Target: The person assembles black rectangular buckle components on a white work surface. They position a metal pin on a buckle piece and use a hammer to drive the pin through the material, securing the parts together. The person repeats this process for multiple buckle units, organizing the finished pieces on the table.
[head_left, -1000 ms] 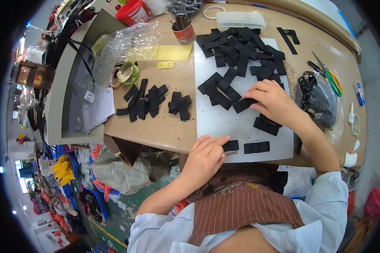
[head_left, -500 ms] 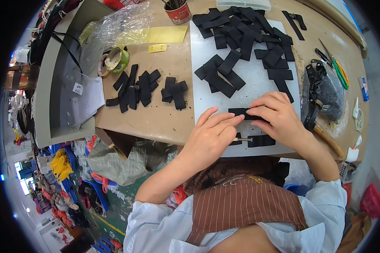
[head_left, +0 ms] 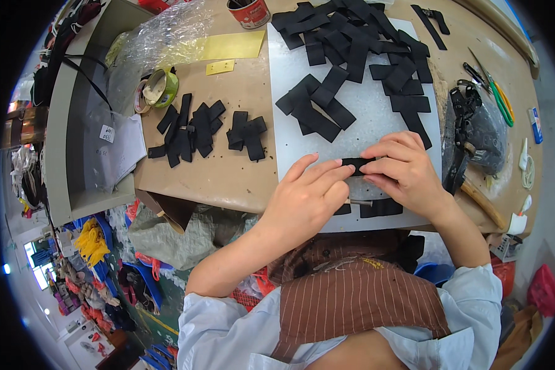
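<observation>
The right hand [head_left: 407, 169] pinches one end of a short black strip [head_left: 353, 164] between thumb and fingertips, while the left hand [head_left: 308, 196] lays its fingertips on the other end, so the strip is held from both sides just above the white board [head_left: 370, 132] or on it, probably to keep it straight and steady. A thin metal rod [head_left: 362, 202] sticks out beneath the left palm, perhaps tucked there to leave the fingertips free; whether the curled fingers grip it, I cannot tell. Two strips lie side by side near the board's front edge, and a loose pile of black strips [head_left: 345, 37] sits farther back, seemingly within easy reach. Half a second ago more of the strip showed; now the left fingertips cover its left end. A second ago the right hand was farther back, among the strips.
</observation>
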Demonstrator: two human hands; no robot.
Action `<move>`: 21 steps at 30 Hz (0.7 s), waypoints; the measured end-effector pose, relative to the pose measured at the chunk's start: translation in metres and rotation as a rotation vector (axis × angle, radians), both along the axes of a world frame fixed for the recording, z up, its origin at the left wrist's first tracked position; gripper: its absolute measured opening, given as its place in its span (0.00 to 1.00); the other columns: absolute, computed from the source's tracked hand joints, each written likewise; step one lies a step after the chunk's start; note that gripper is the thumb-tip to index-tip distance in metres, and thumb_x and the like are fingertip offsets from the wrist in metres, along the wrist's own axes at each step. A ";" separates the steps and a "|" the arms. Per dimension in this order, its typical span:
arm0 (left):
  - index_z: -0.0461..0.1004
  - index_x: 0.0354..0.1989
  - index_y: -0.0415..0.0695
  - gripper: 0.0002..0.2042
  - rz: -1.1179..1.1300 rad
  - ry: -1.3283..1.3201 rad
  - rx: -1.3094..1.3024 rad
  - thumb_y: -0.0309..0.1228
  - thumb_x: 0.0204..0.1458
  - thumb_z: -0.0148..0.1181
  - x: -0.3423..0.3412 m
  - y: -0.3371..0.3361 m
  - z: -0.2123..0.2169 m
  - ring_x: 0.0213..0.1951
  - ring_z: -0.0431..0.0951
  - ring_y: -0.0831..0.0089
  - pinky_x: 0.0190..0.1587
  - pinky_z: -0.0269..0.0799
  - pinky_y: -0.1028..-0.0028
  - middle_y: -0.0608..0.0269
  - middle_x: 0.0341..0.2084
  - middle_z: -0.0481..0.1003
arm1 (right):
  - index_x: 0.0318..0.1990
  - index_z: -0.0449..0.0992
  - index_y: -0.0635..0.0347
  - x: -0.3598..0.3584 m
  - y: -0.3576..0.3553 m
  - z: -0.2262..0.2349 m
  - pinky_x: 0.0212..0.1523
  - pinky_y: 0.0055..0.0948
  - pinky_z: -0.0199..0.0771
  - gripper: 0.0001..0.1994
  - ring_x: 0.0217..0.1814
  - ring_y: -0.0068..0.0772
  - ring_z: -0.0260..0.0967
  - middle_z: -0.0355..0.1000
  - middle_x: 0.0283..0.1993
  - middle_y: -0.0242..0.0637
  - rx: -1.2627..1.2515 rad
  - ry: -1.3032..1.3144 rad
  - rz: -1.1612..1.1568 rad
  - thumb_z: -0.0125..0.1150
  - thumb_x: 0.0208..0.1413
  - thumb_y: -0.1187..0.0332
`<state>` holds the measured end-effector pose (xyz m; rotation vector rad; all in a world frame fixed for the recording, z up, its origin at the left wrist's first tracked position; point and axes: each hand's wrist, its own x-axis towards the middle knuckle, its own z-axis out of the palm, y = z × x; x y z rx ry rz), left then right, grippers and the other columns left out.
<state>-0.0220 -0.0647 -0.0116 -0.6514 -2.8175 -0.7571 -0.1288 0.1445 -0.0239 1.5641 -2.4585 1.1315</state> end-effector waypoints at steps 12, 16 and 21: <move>0.55 0.26 0.42 0.21 0.350 -0.182 0.829 0.22 0.46 0.69 0.000 0.023 -0.003 0.26 0.76 0.75 0.29 0.70 0.77 0.56 0.31 0.80 | 0.37 0.79 0.56 0.006 0.001 0.007 0.45 0.33 0.64 0.16 0.40 0.35 0.71 0.74 0.37 0.32 -0.447 -0.037 -0.042 0.75 0.36 0.68; 0.54 0.26 0.43 0.22 0.356 -0.222 0.946 0.20 0.45 0.69 0.006 0.033 0.001 0.32 0.79 0.77 0.33 0.72 0.78 0.55 0.30 0.80 | 0.37 0.79 0.55 -0.007 0.013 0.006 0.44 0.33 0.64 0.17 0.37 0.34 0.71 0.74 0.32 0.31 -0.277 -0.184 0.147 0.75 0.35 0.69; 0.53 0.25 0.44 0.23 0.319 -0.166 1.027 0.19 0.45 0.70 0.006 0.043 0.000 0.34 0.80 0.77 0.34 0.74 0.79 0.53 0.31 0.80 | 0.35 0.80 0.55 -0.007 0.017 0.004 0.43 0.33 0.64 0.13 0.35 0.33 0.71 0.74 0.30 0.30 -0.314 -0.230 0.178 0.72 0.37 0.74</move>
